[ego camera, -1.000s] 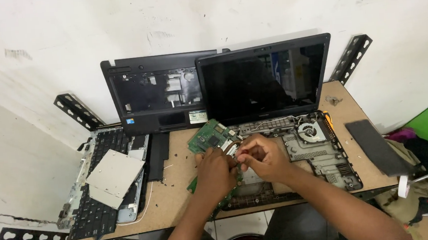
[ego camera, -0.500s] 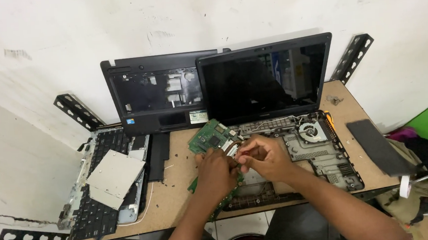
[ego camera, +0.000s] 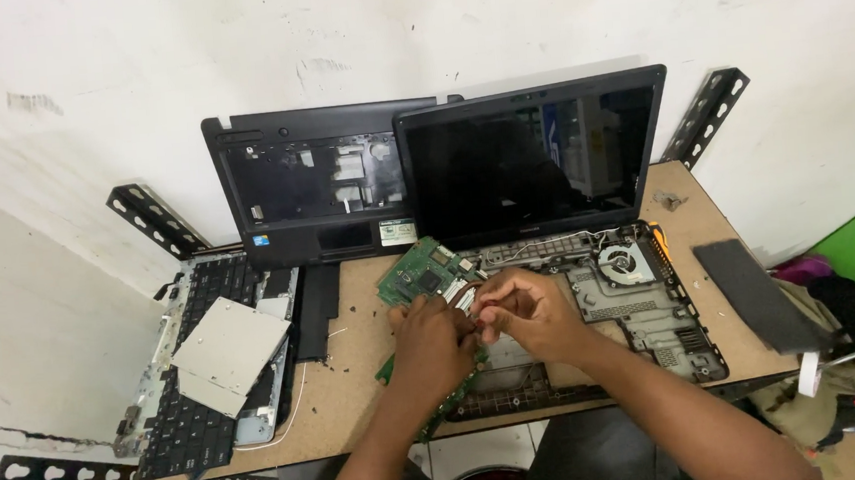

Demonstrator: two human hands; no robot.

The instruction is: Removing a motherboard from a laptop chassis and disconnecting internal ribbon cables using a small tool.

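Both hands are pressed together over a green printed circuit board [ego camera: 418,276], which is tilted above the open grey plastic laptop base [ego camera: 643,305]. To the left of that base, a detached black keyboard [ego camera: 195,427] is seen under a flat silver metal drive [ego camera: 230,349], with a hollow black palm-rest cover [ego camera: 309,193] propped against the wall. The left hand [ego camera: 433,345] is curled down on the board's lower part; its grip cannot be told. The right hand [ego camera: 528,313] is pinched nearly closed at the board's edge. A dark screen [ego camera: 532,157] is raised behind the base, and a round cooling fan [ego camera: 625,261] is set in its right corner.
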